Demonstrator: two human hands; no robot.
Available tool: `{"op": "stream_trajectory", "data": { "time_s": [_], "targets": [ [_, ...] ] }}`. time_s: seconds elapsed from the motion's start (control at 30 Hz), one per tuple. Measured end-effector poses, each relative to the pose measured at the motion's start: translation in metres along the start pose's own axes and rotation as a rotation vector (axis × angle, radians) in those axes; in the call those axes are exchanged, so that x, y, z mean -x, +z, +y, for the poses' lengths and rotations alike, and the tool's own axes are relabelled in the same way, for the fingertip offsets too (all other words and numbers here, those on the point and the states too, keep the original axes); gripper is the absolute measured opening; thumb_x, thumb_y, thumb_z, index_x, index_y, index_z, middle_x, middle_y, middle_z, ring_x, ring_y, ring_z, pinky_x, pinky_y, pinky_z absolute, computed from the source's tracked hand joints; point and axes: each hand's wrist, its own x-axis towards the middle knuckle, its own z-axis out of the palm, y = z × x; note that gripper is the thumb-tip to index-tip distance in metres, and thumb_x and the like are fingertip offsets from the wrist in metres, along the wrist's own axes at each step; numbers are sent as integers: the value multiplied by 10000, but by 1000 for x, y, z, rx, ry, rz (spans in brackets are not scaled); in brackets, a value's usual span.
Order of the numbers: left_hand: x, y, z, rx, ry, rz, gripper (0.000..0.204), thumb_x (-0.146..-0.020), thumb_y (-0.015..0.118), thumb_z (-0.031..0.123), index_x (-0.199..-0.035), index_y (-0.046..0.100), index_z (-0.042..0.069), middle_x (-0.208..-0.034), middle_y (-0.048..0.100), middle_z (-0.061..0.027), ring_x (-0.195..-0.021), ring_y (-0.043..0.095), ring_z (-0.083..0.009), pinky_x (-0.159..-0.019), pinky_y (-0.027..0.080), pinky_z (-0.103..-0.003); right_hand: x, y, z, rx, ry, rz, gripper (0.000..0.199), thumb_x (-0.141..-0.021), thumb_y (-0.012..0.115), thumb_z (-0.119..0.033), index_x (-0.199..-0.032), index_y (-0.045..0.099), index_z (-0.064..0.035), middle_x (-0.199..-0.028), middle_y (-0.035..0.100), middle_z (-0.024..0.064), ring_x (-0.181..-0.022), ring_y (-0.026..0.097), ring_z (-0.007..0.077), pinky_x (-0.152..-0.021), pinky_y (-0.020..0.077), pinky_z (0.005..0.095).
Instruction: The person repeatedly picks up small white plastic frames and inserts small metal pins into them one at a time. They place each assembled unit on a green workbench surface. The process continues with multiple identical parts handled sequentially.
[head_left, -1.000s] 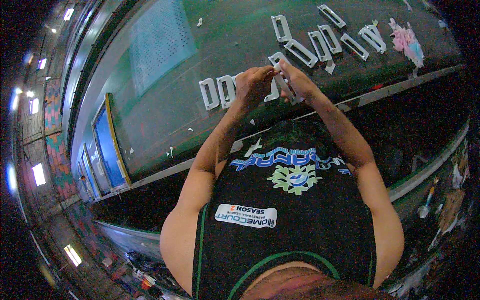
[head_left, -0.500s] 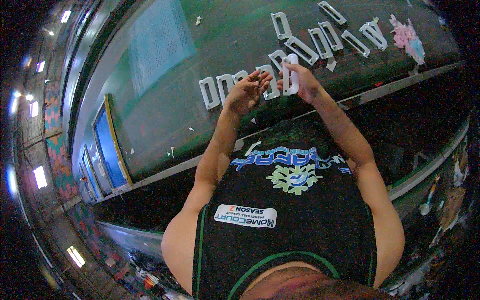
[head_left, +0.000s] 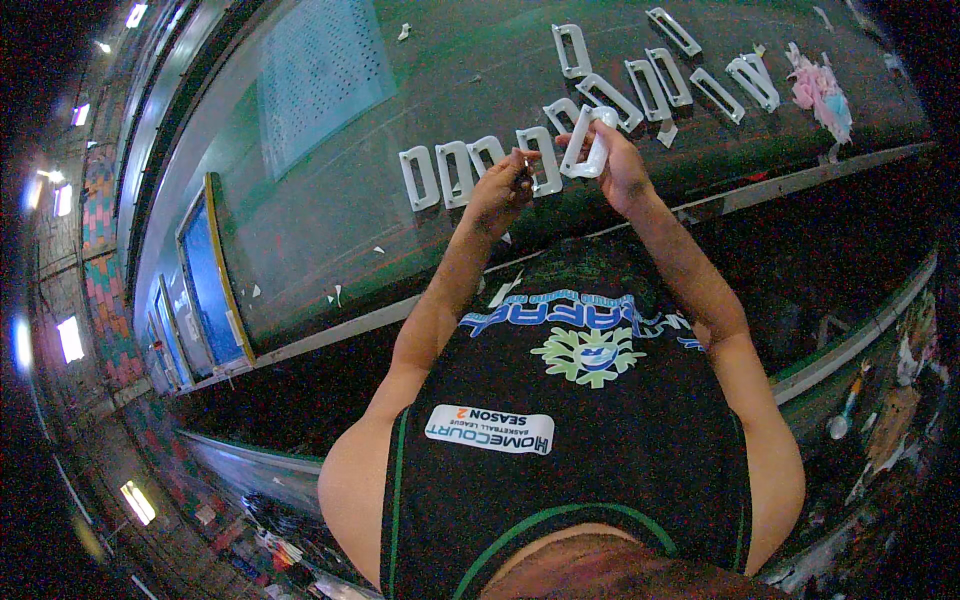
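A white oblong frame (head_left: pixel 597 160), like a plastic pull handle with a long opening, is gripped in my right hand (head_left: pixel 625 170) and tilted above the dark green table. To its left, my left hand (head_left: pixel 500 193) is closed in a pinch. Something small and dark seems to be between its fingertips, too small to name. Several similar white frames lie on the table around my hands. One frame (head_left: pixel 420 180) lies left of my left hand, and another frame (head_left: pixel 546 165) lies between the two hands, partly covered by my left fingers.
More white frames (head_left: pixel 572 50) are spread toward the far right. Crumpled pink and light-blue material (head_left: pixel 820 95) lies at the right of the table (head_left: pixel 330 225). A pale perforated sheet (head_left: pixel 325 85) lies at the far left, and blue framed panels (head_left: pixel 207 285) stand at the left edge.
The frame in my right hand has turned from upright to slanted. My left hand has gone from fingers partly spread to a pinch, moving slightly right toward the frame.
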Motion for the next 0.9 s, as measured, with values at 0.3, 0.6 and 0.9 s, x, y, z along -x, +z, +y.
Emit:
{"op": "stream_trajectory", "data": {
  "time_s": [0.3,0.6,0.9],
  "targets": [
    [-4,25,-7,-27,82,47,297,-964,628,319,-1064,629,38,-767,554,45,-600,441,-46,-507,321,-204,11,17,5,174,-116,-11,395,-1038,396,-322,-1220,505,10,-1106,650,161,-891,672,191,-800,542,318],
    [3,24,1,-189,96,70,293,-960,636,319,-1041,627,38,-737,543,46,-576,437,-41,-504,320,-191,9,18,4,267,-212,79,388,-1032,422,-343,-1185,511,2,-1022,650,120,-790,643,150,-758,523,288],
    [16,33,4,-242,181,115,291,-928,672,162,-1170,654,0,-959,674,-9,-757,568,-64,-690,452,-193,3,4,10,900,-566,55,377,-1033,430,-359,-1121,540,-9,-893,635,50,-764,602,126,-706,484,297]
  ]
}}
